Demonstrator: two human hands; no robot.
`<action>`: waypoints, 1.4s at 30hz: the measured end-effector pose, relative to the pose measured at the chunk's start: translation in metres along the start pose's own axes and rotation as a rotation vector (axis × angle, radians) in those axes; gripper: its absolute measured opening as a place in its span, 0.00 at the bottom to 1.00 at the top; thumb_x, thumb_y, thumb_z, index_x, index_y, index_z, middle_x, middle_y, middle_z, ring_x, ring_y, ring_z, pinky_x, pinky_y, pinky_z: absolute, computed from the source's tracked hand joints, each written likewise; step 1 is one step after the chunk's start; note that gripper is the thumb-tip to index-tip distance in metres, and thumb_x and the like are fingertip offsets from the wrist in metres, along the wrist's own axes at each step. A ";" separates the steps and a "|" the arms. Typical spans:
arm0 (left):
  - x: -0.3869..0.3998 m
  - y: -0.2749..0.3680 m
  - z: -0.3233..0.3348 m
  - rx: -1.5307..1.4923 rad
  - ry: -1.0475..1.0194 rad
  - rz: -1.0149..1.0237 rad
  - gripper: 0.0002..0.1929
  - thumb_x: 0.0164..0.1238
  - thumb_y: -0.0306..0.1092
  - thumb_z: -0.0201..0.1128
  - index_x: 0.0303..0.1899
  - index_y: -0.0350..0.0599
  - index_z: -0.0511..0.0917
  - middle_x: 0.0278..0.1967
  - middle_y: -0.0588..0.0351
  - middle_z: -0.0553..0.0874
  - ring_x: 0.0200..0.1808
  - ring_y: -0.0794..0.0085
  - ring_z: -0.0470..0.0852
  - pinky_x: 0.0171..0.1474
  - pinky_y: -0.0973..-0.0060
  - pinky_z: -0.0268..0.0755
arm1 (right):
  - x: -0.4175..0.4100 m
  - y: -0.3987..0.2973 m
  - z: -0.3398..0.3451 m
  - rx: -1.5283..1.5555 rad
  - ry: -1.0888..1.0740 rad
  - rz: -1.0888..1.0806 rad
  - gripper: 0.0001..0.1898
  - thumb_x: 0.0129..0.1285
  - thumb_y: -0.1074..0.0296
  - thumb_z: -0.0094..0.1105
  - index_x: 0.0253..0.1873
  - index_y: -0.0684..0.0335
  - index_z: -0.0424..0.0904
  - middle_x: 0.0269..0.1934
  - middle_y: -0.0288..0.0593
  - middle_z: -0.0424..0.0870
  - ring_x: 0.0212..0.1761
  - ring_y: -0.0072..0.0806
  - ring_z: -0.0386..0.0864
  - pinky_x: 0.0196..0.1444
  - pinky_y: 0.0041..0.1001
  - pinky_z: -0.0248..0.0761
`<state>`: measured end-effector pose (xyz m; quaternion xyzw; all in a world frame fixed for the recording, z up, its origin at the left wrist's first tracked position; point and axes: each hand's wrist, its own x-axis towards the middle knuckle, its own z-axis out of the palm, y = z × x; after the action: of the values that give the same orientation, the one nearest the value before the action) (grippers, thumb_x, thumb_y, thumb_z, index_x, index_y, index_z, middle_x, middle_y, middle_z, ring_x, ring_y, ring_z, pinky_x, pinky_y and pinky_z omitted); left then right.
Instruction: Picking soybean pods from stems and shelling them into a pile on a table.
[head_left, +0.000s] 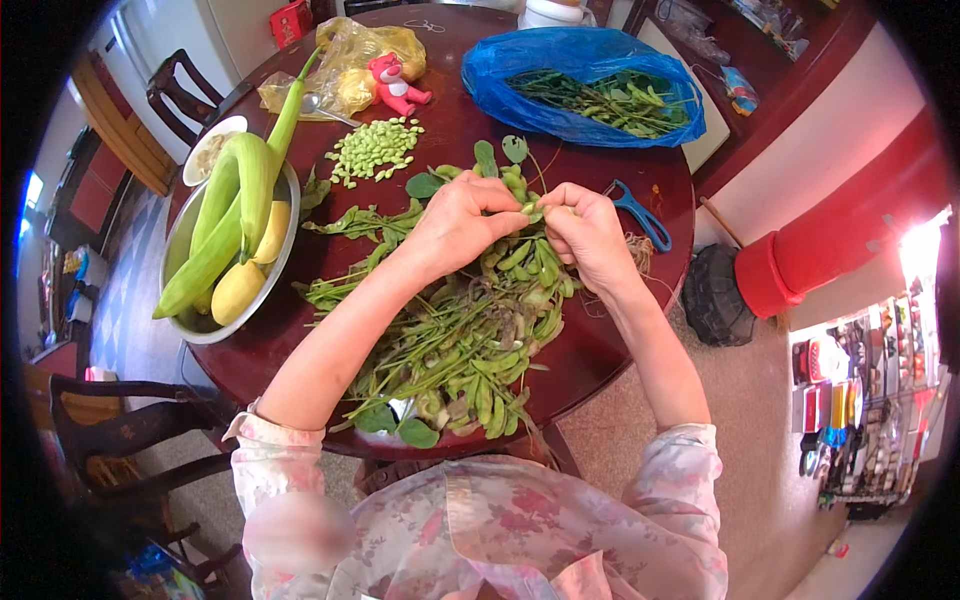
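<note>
My left hand (469, 217) and my right hand (585, 229) meet above a heap of bean plants (450, 330) with green pods. Between their fingertips is a green bean pod (529, 208), pinched from both sides. Part of the pod is hidden by the fingers. Fuzzy pods and leaves lie just beyond the hands. Shelled green beans (376, 148) form a small pile on the dark red round table (442, 45), past my left hand. At the back right, a blue plastic bag (491, 82) lies open with more bean plants (615, 97) inside.
A metal bowl (289, 169) with long green gourds (255, 180) and yellow fruits (238, 292) stands left, beside a white dish (196, 161). Behind the beans are a spoon (341, 116), a pink bear figure (397, 84) and a yellow plastic bag (397, 45). A blue-handled peeler (645, 217) lies right.
</note>
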<state>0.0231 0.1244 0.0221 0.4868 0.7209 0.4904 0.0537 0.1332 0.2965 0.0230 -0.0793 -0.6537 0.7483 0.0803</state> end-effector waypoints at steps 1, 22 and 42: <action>0.001 0.001 0.001 -0.002 -0.002 0.001 0.09 0.61 0.34 0.71 0.32 0.37 0.86 0.33 0.56 0.86 0.44 0.59 0.80 0.55 0.65 0.71 | 0.000 0.001 -0.003 0.008 -0.023 0.020 0.05 0.65 0.73 0.58 0.44 0.66 0.78 0.24 0.28 0.75 0.21 0.10 0.66 0.21 0.16 0.55; -0.007 0.005 0.012 0.226 0.103 0.108 0.05 0.60 0.27 0.63 0.36 0.37 0.81 0.38 0.48 0.81 0.46 0.50 0.78 0.52 0.59 0.71 | 0.001 -0.009 0.009 -0.842 0.021 -0.482 0.09 0.67 0.69 0.64 0.46 0.67 0.81 0.34 0.50 0.87 0.27 0.36 0.84 0.29 0.30 0.74; -0.037 -0.002 0.016 0.030 0.155 -0.104 0.15 0.61 0.30 0.67 0.48 0.38 0.78 0.45 0.44 0.78 0.50 0.47 0.79 0.52 0.55 0.72 | 0.271 0.006 0.173 -1.273 -0.436 -0.229 0.13 0.55 0.68 0.58 0.43 0.59 0.90 0.37 0.54 0.89 0.41 0.47 0.88 0.48 0.40 0.79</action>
<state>0.0496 0.1070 -0.0026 0.4100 0.7546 0.5122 0.0161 -0.1701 0.1891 0.0364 0.1108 -0.9721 0.2036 -0.0369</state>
